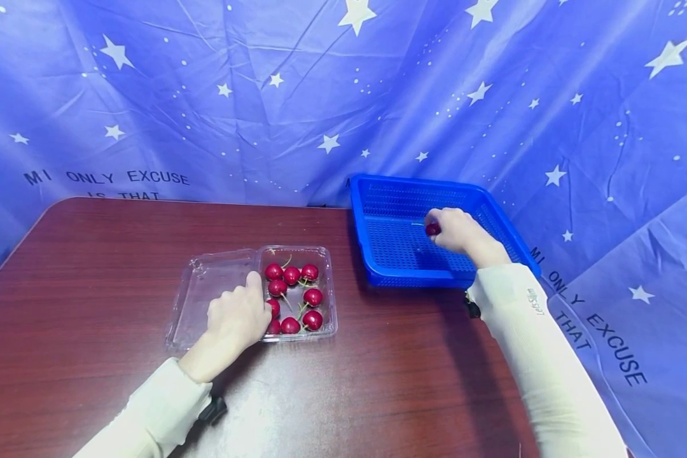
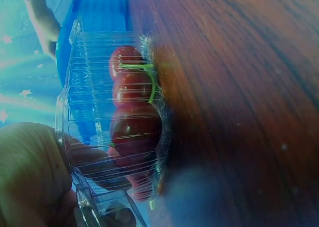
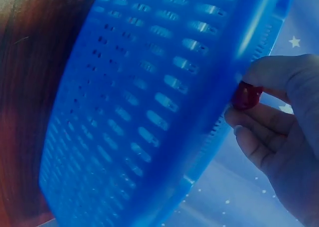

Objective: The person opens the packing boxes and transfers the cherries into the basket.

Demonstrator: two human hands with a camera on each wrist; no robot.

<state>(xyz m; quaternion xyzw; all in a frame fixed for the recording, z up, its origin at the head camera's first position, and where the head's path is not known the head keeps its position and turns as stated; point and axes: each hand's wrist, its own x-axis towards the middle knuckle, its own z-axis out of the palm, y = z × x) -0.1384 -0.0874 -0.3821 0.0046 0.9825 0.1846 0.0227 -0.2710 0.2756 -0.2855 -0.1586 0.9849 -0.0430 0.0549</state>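
A clear plastic clamshell box [image 1: 329, 321] stands on the table with several red cherries [image 1: 312, 297] inside, some with green stems. My left hand [image 1: 237, 315] grips the box at its hinge side; in the left wrist view a finger shows through the clear wall [image 2: 89, 87], beside the cherries. Between the thumb and fingers of my right hand [image 1: 458, 230], a single dark red cherry [image 3: 247, 96] is pinched, its stem pointing left in the head view. That hand is over the blue plastic basket [image 1: 372, 251], inside its rim outline.
The box's open lid [image 1: 206, 299] lies flat to the left, partly behind the left hand. A dark red-brown wooden table [image 1: 378, 381] carries everything. Behind it and along the right hangs a blue curtain [image 1: 298, 95] with white stars and lettering.
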